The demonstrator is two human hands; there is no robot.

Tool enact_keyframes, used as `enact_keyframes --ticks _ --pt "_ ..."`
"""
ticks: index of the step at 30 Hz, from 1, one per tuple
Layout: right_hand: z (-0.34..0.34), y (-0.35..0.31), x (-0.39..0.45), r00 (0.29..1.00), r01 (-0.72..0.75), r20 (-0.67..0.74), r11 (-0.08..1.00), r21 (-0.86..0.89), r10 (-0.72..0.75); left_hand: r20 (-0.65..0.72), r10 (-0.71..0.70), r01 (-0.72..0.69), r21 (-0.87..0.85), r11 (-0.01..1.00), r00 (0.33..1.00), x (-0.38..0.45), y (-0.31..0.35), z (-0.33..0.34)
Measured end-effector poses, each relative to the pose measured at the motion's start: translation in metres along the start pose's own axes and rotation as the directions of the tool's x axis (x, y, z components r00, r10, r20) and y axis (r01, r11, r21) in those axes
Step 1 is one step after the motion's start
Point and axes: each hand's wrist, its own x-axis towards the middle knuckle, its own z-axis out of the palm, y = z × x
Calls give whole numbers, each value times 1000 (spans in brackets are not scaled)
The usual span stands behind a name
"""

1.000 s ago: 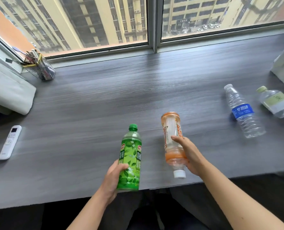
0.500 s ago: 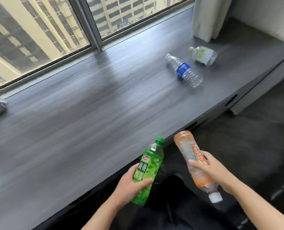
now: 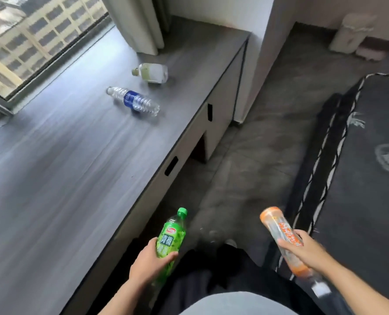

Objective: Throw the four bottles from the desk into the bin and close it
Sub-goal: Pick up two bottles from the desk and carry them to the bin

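My left hand (image 3: pixel 149 264) grips a green tea bottle (image 3: pixel 170 237), cap pointing up and away, held off the desk's front edge. My right hand (image 3: pixel 302 248) grips a clear orange-labelled bottle (image 3: pixel 280 230) upside down, its white cap low near my wrist. Two bottles lie on their sides on the grey desk (image 3: pixel 63 167): a clear water bottle with a blue label (image 3: pixel 133 101) and a squat bottle with a pale green label (image 3: pixel 151 72). A white lidded bin (image 3: pixel 351 34) stands on the floor at the far right, blurred; its lid looks down.
A dark mattress (image 3: pixel 359 178) with patterned edging lies on the floor at right. A pale curtain (image 3: pixel 141 23) hangs at the desk's far end by the window. A white wall pillar (image 3: pixel 268 53) stands between desk and bin. Grey floor runs between desk and mattress.
Both bottles were lifted off the desk and carried right. My view swung right from the window to the room, bringing the floor, mattress and bin into sight.
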Motion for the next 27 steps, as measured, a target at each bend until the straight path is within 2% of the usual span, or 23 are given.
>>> enact_keyframes --ticks 5,12,16,22,27 --pt "-25 25 2 996 -52 -67 991 120 60 22 -47 46 15 999 999 10 19 8" --pt "-43 37 9 985 -129 -76 955 266 154 50 -76 70 113 991 996 45 47 -4" --pt "-48 47 8 963 -191 -129 936 297 237 86 -36 22 149 989 996 75 81 -17" --pt "-51 59 1 926 -247 -188 901 355 328 184 101 -150 272 950 978 117 161 -28" --pt "-70 71 10 918 -271 -158 865 423 364 200 176 -227 273 935 964 144 240 -25"
